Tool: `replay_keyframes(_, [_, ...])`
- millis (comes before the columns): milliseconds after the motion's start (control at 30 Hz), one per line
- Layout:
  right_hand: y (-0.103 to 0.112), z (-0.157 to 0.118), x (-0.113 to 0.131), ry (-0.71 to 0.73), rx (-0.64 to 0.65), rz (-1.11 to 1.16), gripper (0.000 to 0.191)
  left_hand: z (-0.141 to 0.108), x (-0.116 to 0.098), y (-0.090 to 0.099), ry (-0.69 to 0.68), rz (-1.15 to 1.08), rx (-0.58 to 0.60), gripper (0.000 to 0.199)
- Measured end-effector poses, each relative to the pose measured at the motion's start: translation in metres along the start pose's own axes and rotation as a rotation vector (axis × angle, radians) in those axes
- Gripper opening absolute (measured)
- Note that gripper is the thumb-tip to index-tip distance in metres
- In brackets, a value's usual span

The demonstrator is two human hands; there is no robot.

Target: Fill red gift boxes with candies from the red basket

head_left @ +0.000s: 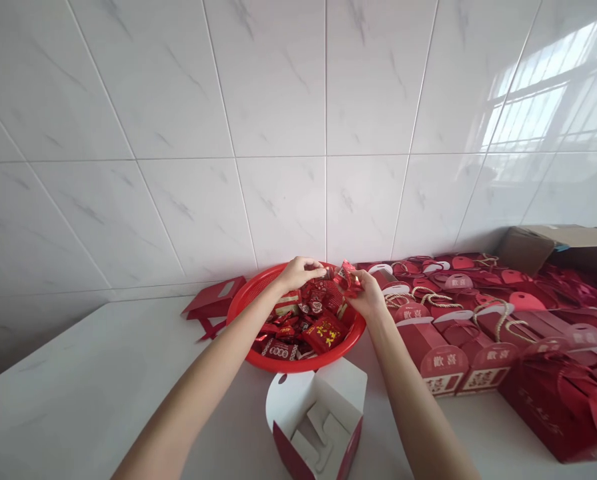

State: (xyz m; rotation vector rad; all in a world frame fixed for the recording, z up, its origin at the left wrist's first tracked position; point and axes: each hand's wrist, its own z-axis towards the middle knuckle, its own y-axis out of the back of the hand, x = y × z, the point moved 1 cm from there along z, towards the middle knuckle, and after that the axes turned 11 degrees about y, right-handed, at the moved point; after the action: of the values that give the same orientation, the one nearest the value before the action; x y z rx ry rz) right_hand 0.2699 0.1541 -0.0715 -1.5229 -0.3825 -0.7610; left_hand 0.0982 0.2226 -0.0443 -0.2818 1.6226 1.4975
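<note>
Both hands are over a red plastic basket filled with wrapped sweets. My left hand reaches over the back of the basket, thumb and fingertips closed around a small dark-wrapped sweet. On the right side of the basket, my right hand grips several shiny red-wrapped sweets between thumb and fingers. The two hands are a short distance apart. Just in front of the basket stands an opened gift box, white inside and dark red outside, its flaps up and no sweets visible in it.
Rows of red gift boxes with rope handles cover the right side of the white counter. A cardboard box stands at the far right. Behind the basket's left side lies a red folded box. A tiled wall runs along the back.
</note>
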Motion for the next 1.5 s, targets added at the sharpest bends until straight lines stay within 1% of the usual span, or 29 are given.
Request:
replay_keyframes(100, [-0.010, -0.012, 0.008, 0.002, 0.039, -0.053, 0.012, -0.023, -0.006, 0.006, -0.015, -0.151, -0.082, 0.048])
replay_keyframes(167, [-0.016, -0.021, 0.015, 0.003, 0.080, -0.099, 0.012, -0.041, -0.010, 0.007, -0.016, -0.236, -0.122, 0.051])
replay_keyframes(300, [-0.032, -0.047, 0.030, 0.015, 0.178, -0.207, 0.013, -0.078, -0.024, 0.004, -0.012, -0.422, -0.219, 0.053])
replay_keyframes(367, [-0.039, -0.062, 0.038, 0.031, 0.247, -0.298, 0.011, -0.095, -0.034, 0.002, -0.018, -0.452, -0.269, 0.051])
replay_keyframes(433, [-0.044, -0.076, 0.047, 0.081, 0.327, -0.420, 0.006, -0.113, -0.043, -0.001, -0.019, -0.450, -0.279, 0.051])
replay_keyframes(500, [-0.045, -0.089, 0.057, 0.146, 0.415, -0.561, 0.003, -0.132, -0.050, -0.003, -0.021, -0.435, -0.233, 0.052])
replay_keyframes(533, [-0.044, -0.096, 0.062, 0.173, 0.450, -0.631, 0.004, -0.142, -0.053, -0.003, -0.023, -0.416, -0.186, 0.051])
replay_keyframes(600, [-0.043, -0.108, 0.071, 0.193, 0.555, -0.783, 0.008, -0.161, -0.056, -0.001, -0.012, -0.327, -0.071, 0.043])
replay_keyframes(667, [-0.044, -0.119, 0.078, 0.179, 0.705, -0.928, 0.007, -0.180, -0.056, 0.002, 0.048, -0.138, 0.027, 0.034])
replay_keyframes(700, [-0.046, -0.124, 0.079, 0.162, 0.795, -0.990, 0.006, -0.189, -0.055, 0.003, 0.088, -0.023, 0.053, 0.034])
replay_keyframes(767, [-0.050, -0.131, 0.079, 0.132, 0.963, -1.092, 0.009, -0.205, -0.053, 0.006, 0.161, 0.187, 0.086, 0.036])
replay_keyframes(833, [-0.054, -0.134, 0.074, 0.134, 1.058, -1.153, 0.011, -0.217, -0.051, 0.007, 0.218, 0.334, 0.112, 0.036])
replay_keyframes(933, [-0.059, -0.136, 0.067, 0.167, 1.136, -1.173, 0.012, -0.228, -0.049, 0.010, 0.286, 0.434, 0.143, 0.035])
replay_keyframes(1033, [-0.062, -0.138, 0.062, 0.175, 1.222, -1.172, 0.015, -0.233, -0.048, 0.014, 0.328, 0.414, 0.220, 0.039])
replay_keyframes(1133, [-0.064, -0.141, 0.057, 0.114, 1.343, -1.185, 0.016, -0.235, -0.047, 0.016, 0.320, 0.344, 0.310, 0.046])
replay_keyframes(1233, [-0.065, -0.142, 0.052, 0.033, 1.439, -1.288, 0.017, -0.235, -0.049, 0.018, 0.309, 0.355, 0.359, 0.051])
replay_keyframes(1300, [-0.065, -0.141, 0.049, 0.034, 1.462, -1.358, 0.017, -0.236, -0.051, 0.019, 0.342, 0.420, 0.404, 0.061])
replay_keyframes(1400, [-0.066, -0.142, 0.049, 0.064, 1.472, -1.368, 0.018, -0.237, -0.055, 0.021, 0.394, 0.512, 0.480, 0.076])
replay_keyframes(1500, [-0.067, -0.143, 0.050, 0.081, 1.457, -1.350, 0.021, -0.238, -0.057, 0.021, 0.411, 0.538, 0.508, 0.080])
